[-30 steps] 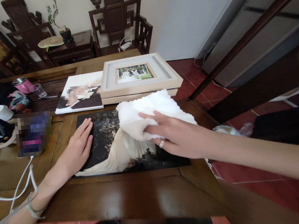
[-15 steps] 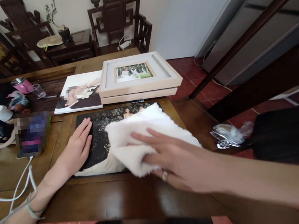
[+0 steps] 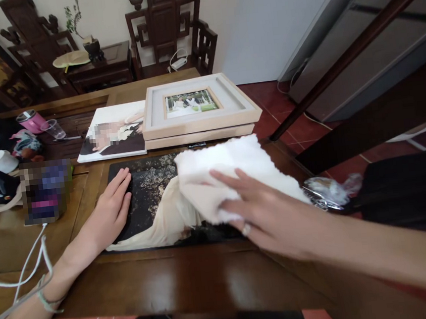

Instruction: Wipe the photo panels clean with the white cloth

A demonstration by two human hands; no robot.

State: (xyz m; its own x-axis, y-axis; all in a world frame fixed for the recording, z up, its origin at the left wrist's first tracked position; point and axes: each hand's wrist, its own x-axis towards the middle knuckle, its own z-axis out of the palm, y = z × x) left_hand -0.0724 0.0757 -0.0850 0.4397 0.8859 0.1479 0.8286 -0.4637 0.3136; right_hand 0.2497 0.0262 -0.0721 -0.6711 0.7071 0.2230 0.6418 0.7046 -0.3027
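Observation:
A dark photo panel (image 3: 143,187) showing a long pale gown lies flat on the wooden table (image 3: 165,281). My left hand (image 3: 113,205) rests on its left edge, fingers stretched out and holding nothing. Over the panel's right part spreads a fluffy white cloth (image 3: 228,163), covering much of the picture there. My right hand (image 3: 256,205), with a ring on one finger, grips and presses the cloth from its near side.
Behind the panel, wooden picture frames (image 3: 201,122) are stacked beside another photo panel (image 3: 135,142). To the left are a pink cup (image 3: 31,121), a clear plastic cup (image 3: 54,129) and a white cable (image 3: 43,246). Crumpled plastic wrap (image 3: 326,190) lies at the right.
My right hand has slid the cloth to the right and slightly away from me, uncovering more of the gown. The left hand stays in place.

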